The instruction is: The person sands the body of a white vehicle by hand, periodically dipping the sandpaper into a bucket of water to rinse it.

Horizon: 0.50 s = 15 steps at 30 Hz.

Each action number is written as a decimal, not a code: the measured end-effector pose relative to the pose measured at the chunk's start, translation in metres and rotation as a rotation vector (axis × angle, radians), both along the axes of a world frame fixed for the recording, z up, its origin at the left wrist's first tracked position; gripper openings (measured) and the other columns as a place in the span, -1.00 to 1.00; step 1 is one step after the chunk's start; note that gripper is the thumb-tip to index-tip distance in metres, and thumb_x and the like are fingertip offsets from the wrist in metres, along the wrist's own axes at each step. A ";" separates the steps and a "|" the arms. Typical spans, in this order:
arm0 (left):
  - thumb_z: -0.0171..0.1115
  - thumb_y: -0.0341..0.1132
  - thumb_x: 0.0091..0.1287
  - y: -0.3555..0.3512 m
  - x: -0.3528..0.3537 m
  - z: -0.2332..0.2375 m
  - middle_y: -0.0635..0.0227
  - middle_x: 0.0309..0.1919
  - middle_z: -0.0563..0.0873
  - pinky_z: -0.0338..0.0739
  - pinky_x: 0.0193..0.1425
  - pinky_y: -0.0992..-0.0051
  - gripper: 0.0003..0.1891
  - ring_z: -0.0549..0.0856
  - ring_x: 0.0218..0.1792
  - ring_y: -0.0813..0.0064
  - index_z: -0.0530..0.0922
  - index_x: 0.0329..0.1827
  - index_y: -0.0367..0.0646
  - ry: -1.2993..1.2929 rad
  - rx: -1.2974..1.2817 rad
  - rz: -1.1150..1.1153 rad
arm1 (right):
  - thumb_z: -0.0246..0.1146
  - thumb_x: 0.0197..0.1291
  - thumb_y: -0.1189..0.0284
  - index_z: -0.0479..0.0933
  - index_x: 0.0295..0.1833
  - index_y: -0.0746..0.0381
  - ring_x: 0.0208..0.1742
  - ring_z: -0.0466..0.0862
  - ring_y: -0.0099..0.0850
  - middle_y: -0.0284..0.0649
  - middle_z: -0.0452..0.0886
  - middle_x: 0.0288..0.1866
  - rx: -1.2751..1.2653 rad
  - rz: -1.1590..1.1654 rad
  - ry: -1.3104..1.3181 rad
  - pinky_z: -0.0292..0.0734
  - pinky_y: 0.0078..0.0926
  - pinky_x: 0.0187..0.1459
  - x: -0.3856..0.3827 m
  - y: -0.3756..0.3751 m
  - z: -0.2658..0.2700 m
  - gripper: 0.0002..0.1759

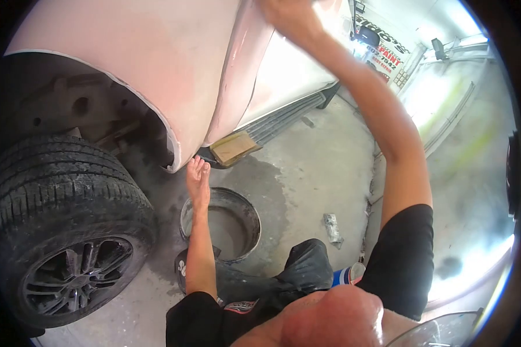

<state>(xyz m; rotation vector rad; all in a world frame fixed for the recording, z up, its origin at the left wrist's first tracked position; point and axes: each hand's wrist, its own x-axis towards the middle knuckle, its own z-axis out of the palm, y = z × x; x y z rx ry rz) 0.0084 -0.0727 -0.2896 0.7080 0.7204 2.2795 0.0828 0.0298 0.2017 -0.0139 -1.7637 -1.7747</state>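
Note:
My left hand is at the lower tip of the fender, fingers stretched upward against its bottom edge, with nothing visible in them. The pinkish, sanded-looking fender borders a pale door. Blurred and cut off by the top edge, my right hand is up against the door's upper part; its fingers are hidden. Close to my left hand, a flat tan piece covers the end of the ribbed running board. Below my left hand stands a round dark tub with greyish liquid inside.
A large tyre fills the left side under the open wheel arch. On the wet-patched concrete floor lie a crumpled strip and a blue can beside my leg. A lettered banner hangs behind, along the wall at right.

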 end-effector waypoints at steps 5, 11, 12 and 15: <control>0.39 -0.33 0.47 -0.002 0.001 0.004 -0.27 0.54 0.27 0.42 0.55 0.27 -0.18 0.39 0.52 0.05 0.07 0.58 -0.56 -0.004 -0.021 -0.010 | 0.16 0.33 0.54 0.52 0.28 0.46 0.47 0.44 -0.03 0.08 0.50 0.37 0.068 -0.090 -0.034 0.24 0.07 0.55 -0.001 0.001 0.055 -0.57; 0.38 -0.35 0.47 0.004 -0.001 -0.001 -0.28 0.55 0.24 0.42 0.55 0.25 -0.18 0.37 0.53 0.03 0.05 0.58 -0.57 -0.041 0.010 -0.021 | 0.21 0.28 0.53 0.59 0.13 0.50 0.38 0.50 0.00 0.09 0.55 0.27 0.156 0.000 -0.069 0.39 0.04 0.45 0.003 0.000 -0.023 -0.65; 0.37 -0.35 0.48 0.004 0.000 -0.002 -0.29 0.55 0.24 0.42 0.56 0.24 -0.18 0.37 0.53 0.02 0.05 0.58 -0.57 -0.037 0.004 -0.018 | 0.21 0.29 0.53 0.58 0.14 0.51 0.39 0.50 0.00 0.11 0.54 0.29 0.104 -0.018 -0.079 0.37 0.04 0.46 0.002 0.003 -0.013 -0.64; 0.38 -0.35 0.47 0.002 0.000 -0.001 -0.29 0.55 0.24 0.42 0.56 0.23 -0.18 0.36 0.53 0.01 0.05 0.58 -0.56 -0.009 -0.021 -0.003 | 0.18 0.33 0.53 0.54 0.19 0.55 0.44 0.46 0.03 0.18 0.49 0.37 0.017 -0.083 -0.020 0.31 0.03 0.50 -0.007 -0.003 0.050 -0.61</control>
